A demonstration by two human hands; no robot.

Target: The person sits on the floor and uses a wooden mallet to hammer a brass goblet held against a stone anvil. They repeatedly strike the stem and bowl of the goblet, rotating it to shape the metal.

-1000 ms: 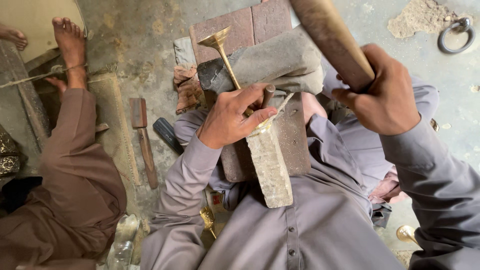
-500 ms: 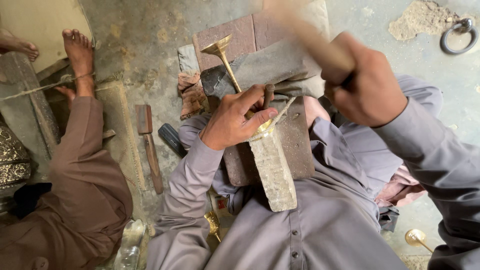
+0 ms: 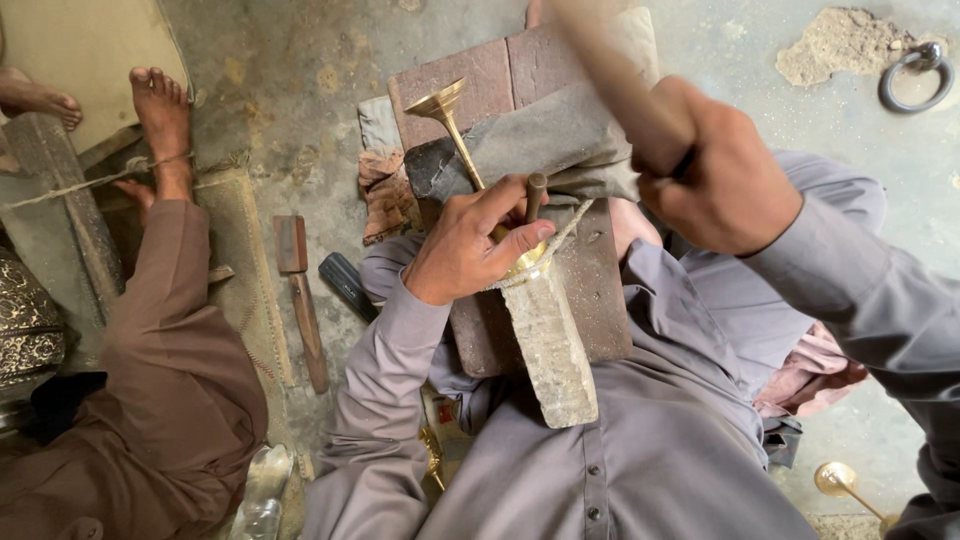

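Observation:
My left hand (image 3: 470, 250) grips a brass piece with a flared trumpet-shaped end (image 3: 445, 105), pressing it against the top of a grey stone block (image 3: 550, 345), together with a short dark rod (image 3: 536, 195) held upright. My right hand (image 3: 720, 180) is closed around a thick wooden handle (image 3: 610, 75), raised and blurred above the work. A reddish wooden board (image 3: 590, 290) lies across my lap under the stone block. A dark grey slab (image 3: 540, 140) lies across the board's upper part.
Another person in brown clothes sits at the left, a bare foot (image 3: 165, 125) on the concrete floor. A wooden-handled chisel (image 3: 300, 300) and a dark tool (image 3: 348, 285) lie between us. A metal ring (image 3: 915, 75) lies top right, a second brass flared piece (image 3: 845, 485) bottom right.
My right hand with the wooden handle has swung from upper right toward the middle, over the work. My left hand keeps the brass piece on the stone.

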